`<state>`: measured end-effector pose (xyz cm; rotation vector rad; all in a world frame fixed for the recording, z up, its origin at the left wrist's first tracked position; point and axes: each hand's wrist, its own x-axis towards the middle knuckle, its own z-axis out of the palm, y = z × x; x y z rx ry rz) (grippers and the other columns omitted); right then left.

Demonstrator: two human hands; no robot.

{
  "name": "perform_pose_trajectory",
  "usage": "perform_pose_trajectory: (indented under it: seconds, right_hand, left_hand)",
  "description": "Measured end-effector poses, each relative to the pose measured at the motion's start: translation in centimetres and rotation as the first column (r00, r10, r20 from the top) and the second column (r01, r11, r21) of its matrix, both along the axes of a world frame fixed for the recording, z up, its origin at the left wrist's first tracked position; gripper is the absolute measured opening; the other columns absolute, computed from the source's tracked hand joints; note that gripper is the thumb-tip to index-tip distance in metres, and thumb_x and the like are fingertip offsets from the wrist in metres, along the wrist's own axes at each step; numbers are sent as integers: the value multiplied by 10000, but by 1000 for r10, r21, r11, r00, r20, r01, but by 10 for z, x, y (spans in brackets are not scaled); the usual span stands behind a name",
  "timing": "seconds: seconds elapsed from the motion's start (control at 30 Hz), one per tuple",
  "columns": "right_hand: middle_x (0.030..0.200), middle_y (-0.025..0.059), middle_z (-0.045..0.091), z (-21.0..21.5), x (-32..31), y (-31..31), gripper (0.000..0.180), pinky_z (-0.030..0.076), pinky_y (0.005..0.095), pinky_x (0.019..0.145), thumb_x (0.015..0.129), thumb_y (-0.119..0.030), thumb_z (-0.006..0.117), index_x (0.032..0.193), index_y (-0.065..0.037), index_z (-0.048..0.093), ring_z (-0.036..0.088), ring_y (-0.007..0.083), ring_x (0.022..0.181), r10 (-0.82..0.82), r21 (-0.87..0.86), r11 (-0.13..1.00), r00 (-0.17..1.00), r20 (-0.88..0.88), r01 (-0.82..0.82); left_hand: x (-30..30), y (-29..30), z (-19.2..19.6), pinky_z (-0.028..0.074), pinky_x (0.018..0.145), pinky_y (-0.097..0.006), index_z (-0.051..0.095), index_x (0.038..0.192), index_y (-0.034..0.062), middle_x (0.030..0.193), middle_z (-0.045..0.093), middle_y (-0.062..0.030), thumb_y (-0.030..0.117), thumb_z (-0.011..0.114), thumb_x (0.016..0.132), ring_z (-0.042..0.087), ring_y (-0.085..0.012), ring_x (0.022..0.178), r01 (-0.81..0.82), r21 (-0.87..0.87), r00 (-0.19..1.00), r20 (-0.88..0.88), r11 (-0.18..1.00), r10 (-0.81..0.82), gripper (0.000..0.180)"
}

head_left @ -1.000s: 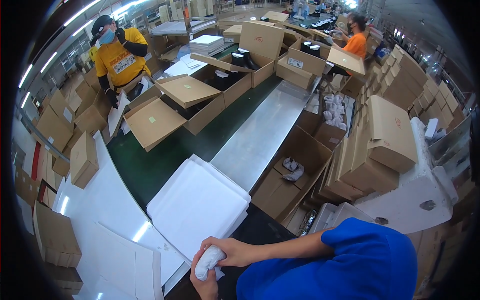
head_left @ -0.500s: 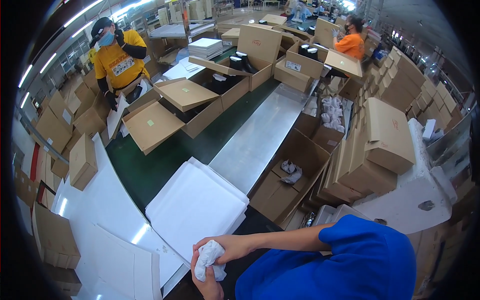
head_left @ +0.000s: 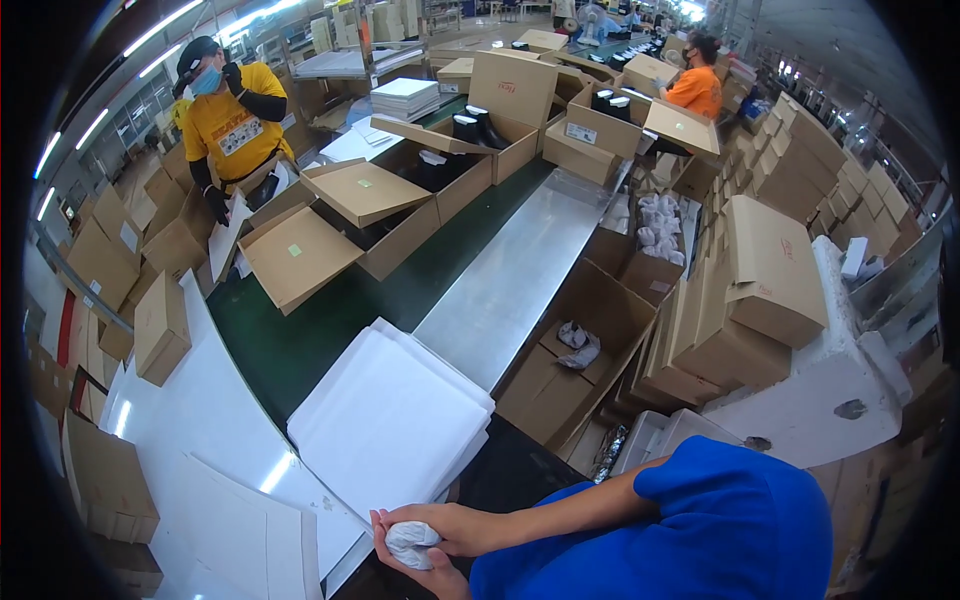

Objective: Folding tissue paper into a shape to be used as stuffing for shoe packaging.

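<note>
Hands are working together at the lower edge of the view: the right hand (head_left: 455, 527) is cupping a wad of white paper (head_left: 410, 541) from above, and the left hand (head_left: 425, 572) is supporting it from beneath. Fingers of both hands are curling closely around the wad, so it is sitting enclosed between the two palms with only its crumpled top showing.

Judged from this grip, the step in hand is compressing the paper into a compact ball. The next move is likely calling for an even squeeze so that the soft, creased sheet is keeping its rounded shape.

Just beyond the fingertips, a stack of white sheets (head_left: 390, 420) is lying flat, smooth and rectangular. Farther out from the fingers, a steel table (head_left: 520, 275) is showing a brushed, reflective surface, and an open cardboard box (head_left: 575, 355) beside it is holding more crumpled paper.
</note>
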<state>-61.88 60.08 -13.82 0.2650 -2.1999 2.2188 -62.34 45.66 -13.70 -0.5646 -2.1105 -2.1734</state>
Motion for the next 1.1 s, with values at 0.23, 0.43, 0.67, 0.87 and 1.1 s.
perform_pose_trajectory:
  seconds: [0.23,0.43,0.67,0.87,1.1]
  right_hand:
    - [1766,225,486,19,-13,-3,687,436,447,1321,1191,-310,590,1784,-65,346,527,409,1597,108,77,992,992,-64,-103]
    - [1814,263,395,30,-29,10,750,352,473,1372,1192,-261,568,1816,-18,231,420,444,1663,254,113,961,967,8,-253]
    - [1874,279,224,52,-35,37,876,308,467,1380,1159,-178,577,1850,-35,57,302,442,1719,464,151,884,869,-173,-442]
    - [1400,166,590,53,-47,36,560,463,432,1161,1270,-521,334,1470,-66,594,560,278,1350,414,-209,889,910,-12,-407]
    - [1157,159,695,58,-33,24,588,526,416,985,1265,-527,365,1236,-7,638,650,279,1098,304,-113,948,952,38,-299]
  left_hand:
    - [-3,1,-9,338,1347,-563,212,1771,-1,1803,332,-294,704,930,874,374,-425,1646,-132,-13,989,-71,991,131,1348]
    - [-11,-8,-8,368,1332,-553,224,1772,2,1788,362,-283,696,944,865,396,-413,1637,-126,-35,992,4,991,126,1351]
    - [-33,-15,8,404,1327,-633,219,1785,129,1847,296,-157,713,939,853,403,-419,1648,-177,7,977,122,984,175,1314]
    - [-28,-35,33,407,1302,-496,297,1780,-5,1803,382,-245,642,988,827,454,-342,1606,205,-61,975,103,977,-198,1343]
    - [-19,-14,25,354,1336,-641,300,1788,124,1880,176,-217,820,878,815,267,-457,1718,75,-247,997,41,966,-67,1328]
